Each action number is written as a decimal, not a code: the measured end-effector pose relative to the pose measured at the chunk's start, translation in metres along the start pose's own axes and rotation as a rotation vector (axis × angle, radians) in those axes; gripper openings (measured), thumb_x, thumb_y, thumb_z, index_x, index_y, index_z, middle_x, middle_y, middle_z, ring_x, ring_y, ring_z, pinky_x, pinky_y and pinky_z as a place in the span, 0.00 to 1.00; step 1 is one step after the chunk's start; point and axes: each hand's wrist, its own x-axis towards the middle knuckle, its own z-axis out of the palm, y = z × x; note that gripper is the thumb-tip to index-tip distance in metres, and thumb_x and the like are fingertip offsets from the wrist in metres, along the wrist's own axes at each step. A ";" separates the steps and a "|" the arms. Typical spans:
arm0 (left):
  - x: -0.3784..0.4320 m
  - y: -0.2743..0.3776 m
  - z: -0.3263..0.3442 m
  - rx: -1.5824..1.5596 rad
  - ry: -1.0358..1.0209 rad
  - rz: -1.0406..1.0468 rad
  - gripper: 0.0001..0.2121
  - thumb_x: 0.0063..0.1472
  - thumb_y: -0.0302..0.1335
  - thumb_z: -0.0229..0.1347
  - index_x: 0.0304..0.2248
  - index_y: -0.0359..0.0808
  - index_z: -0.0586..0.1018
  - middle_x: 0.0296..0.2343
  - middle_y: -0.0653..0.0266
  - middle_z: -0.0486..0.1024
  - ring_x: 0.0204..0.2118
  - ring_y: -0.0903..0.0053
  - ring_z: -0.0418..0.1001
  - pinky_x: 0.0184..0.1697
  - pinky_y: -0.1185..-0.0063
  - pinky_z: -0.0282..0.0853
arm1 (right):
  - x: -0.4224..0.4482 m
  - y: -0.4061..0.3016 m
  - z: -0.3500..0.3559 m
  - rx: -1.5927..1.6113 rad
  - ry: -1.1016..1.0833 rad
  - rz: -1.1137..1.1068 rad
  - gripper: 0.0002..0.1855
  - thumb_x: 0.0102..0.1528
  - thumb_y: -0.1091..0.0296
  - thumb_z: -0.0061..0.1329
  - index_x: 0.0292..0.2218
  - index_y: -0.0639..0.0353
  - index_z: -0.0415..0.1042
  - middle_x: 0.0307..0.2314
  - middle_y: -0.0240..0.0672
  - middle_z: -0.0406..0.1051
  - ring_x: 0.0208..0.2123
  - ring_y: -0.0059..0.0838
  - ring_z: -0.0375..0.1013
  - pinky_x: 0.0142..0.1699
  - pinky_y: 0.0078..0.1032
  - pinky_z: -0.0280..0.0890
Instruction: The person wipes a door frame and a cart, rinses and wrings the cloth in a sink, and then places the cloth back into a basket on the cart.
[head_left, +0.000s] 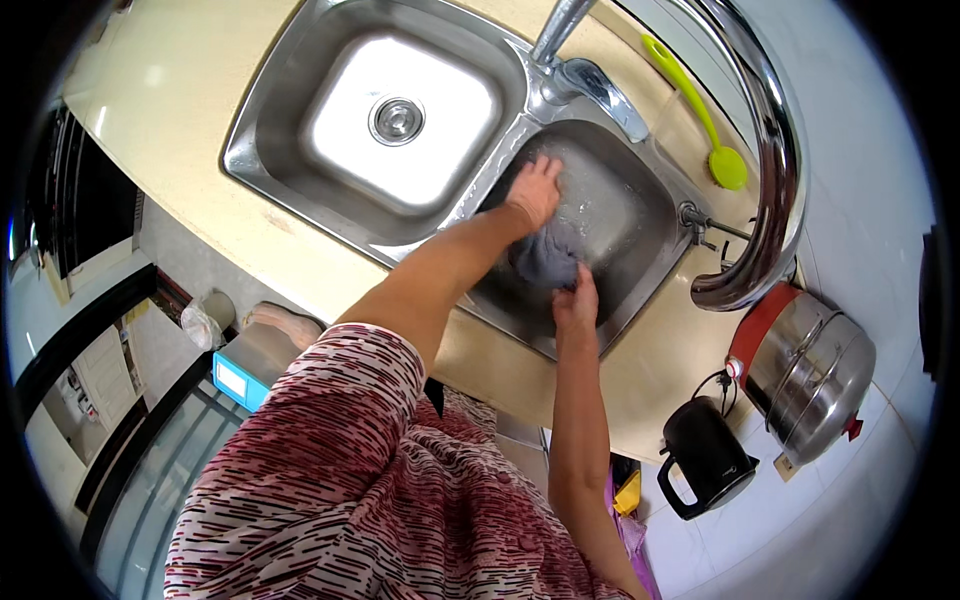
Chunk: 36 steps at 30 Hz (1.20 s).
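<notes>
A wet, crumpled grey cloth (549, 253) lies in the smaller steel sink basin (637, 202), on the right. My right hand (577, 296) grips the cloth's near edge between thumb and fingers. At the far end of the cloth, my left hand (536, 191) reaches down against the basin's left side, back of the hand up. Its palm is hidden, so whether it holds part of the cloth cannot be told. Water drops glisten on the basin floor.
Left is the larger basin (285, 142) with its drain strainer (397, 121). Behind stand a chrome faucet lever (600, 90), a curved chrome spout (772, 150) and a green-handled brush (694, 112). A black electric kettle (709, 450) and a steel pot (810, 367) occupy the right counter.
</notes>
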 end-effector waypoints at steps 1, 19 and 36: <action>0.006 -0.008 0.007 0.042 0.013 -0.005 0.17 0.47 0.38 0.51 0.36 0.37 0.74 0.43 0.54 0.59 0.50 0.60 0.54 0.49 0.72 0.58 | -0.001 -0.002 -0.005 -0.028 0.050 -0.073 0.25 0.55 0.53 0.37 0.49 0.61 0.58 0.44 0.39 0.62 0.45 0.37 0.64 0.49 0.35 0.59; -0.099 0.108 -0.057 -0.867 0.004 0.054 0.09 0.46 0.34 0.53 0.28 0.41 0.73 0.28 0.56 0.71 0.27 0.59 0.71 0.30 0.66 0.67 | 0.007 -0.005 -0.001 -0.076 -0.191 0.099 0.32 0.53 0.40 0.35 0.49 0.56 0.58 0.44 0.36 0.62 0.45 0.35 0.63 0.50 0.37 0.58; -0.021 0.008 -0.037 -0.040 -0.117 -0.054 0.31 0.53 0.55 0.41 0.54 0.52 0.57 0.56 0.53 0.38 0.56 0.48 0.41 0.46 0.51 0.53 | -0.012 -0.023 -0.004 0.045 -0.042 -0.002 0.24 0.50 0.60 0.46 0.45 0.64 0.60 0.38 0.41 0.64 0.38 0.46 0.67 0.41 0.44 0.68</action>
